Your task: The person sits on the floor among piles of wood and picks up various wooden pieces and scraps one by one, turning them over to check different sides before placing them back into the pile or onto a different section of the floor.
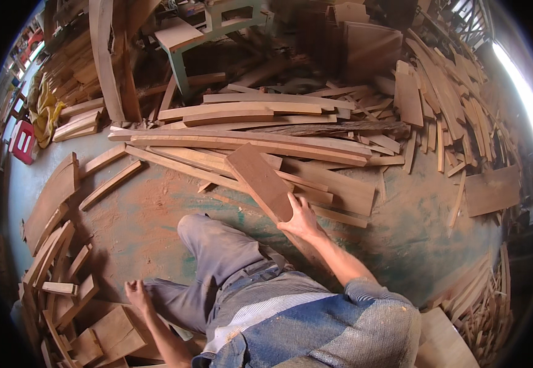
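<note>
A thick reddish-brown wooden board [259, 175] slants up and away in front of me, its far end over the pile of timber. My right hand [303, 219] grips its near edge, thumb on one side and fingers on the other. By my bent knee at the lower left is my left hand [138, 294], its fingers curled closed. Whatever may be inside those fingers is too small to make out. Just past the board lie long stacked wooden strips [260, 142] and a wide flat plank [334, 187].
Offcuts [64, 288] crowd my left side, and more boards [444, 92] are heaped at the far right. A green-legged wooden bench [180, 70] stands at the back. At the far left are a red-and-white plastic stool [22, 142] and yellow cloth [46, 110]. Sawdust covers the floor [138, 227].
</note>
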`<act>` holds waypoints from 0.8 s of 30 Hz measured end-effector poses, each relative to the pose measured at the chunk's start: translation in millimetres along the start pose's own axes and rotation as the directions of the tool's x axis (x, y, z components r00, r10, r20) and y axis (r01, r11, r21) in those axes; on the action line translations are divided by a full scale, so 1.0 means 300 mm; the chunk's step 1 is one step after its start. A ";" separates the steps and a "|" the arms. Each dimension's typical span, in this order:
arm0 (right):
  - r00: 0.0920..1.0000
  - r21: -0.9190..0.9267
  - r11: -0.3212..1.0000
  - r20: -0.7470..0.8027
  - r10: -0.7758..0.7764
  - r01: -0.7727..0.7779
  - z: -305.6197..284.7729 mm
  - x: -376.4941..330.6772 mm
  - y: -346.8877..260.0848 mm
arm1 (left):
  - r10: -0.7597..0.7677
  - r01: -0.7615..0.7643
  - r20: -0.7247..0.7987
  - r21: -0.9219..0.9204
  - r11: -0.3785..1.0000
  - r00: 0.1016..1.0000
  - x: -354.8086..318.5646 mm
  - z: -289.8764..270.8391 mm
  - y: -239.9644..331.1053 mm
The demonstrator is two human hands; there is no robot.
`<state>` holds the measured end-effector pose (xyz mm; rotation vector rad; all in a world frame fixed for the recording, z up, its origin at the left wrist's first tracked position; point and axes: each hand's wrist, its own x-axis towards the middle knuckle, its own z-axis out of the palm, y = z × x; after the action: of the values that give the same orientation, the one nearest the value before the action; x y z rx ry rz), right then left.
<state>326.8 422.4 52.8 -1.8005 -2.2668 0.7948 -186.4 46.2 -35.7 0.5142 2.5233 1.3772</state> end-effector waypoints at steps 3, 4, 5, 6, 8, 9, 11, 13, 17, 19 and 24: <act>0.993 -0.017 0.998 -0.101 0.061 -0.063 -0.153 0.033 0.122 | 0.152 -0.153 0.018 0.201 0.968 0.988 0.133 -0.044 -0.025; 0.977 -0.088 0.975 -0.087 0.196 -0.203 -0.320 0.060 0.121 | -0.058 0.055 0.013 0.171 0.984 0.998 0.158 -0.041 0.042; 0.956 -0.099 0.987 -0.278 0.093 -0.125 -0.426 0.150 0.173 | 0.227 -0.199 -0.017 0.420 0.885 0.974 0.233 -0.196 -0.052; 0.945 -0.135 0.975 -0.300 0.132 -0.179 -0.655 0.227 0.085 | 0.177 -0.136 -0.047 0.464 0.875 0.983 0.258 -0.290 -0.034; 0.781 -0.570 0.793 -0.588 -0.212 -0.214 -1.016 0.452 0.238 | 0.120 0.022 -0.157 0.689 0.724 0.980 0.351 -0.574 -0.046; 0.670 -0.576 0.648 -0.731 -0.134 -0.498 -1.273 0.584 0.494 | 0.261 -0.054 -0.239 0.633 0.772 0.935 0.412 -0.499 -0.019; 0.600 -0.749 0.547 -0.645 -0.474 -0.373 -1.510 0.798 0.280 | 0.200 0.040 -0.350 0.572 0.819 0.915 0.273 -0.662 0.092; 0.585 -0.713 0.692 -0.611 -0.533 -0.113 -1.494 0.930 0.128 | 0.053 0.147 -0.382 0.476 0.867 0.923 0.132 -0.648 0.243; 0.553 -0.316 0.776 -0.560 -0.617 0.546 -0.848 0.931 -0.379 | -0.040 0.201 -0.379 0.398 0.895 0.925 -0.022 -0.403 0.277; 0.624 -0.050 0.694 -0.393 -0.675 0.719 -0.430 0.738 -0.618 | 0.050 0.181 -0.410 0.505 0.844 0.911 -0.146 -0.355 0.025; 0.591 0.186 0.618 0.183 -0.786 0.764 0.145 0.175 -0.964 | -0.278 0.430 -0.568 0.151 0.890 0.774 -0.552 -0.573 0.009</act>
<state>44.0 416.2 144.0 -0.4987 -2.7291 0.9178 -95.1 -151.0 63.0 -0.3772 3.0542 1.1397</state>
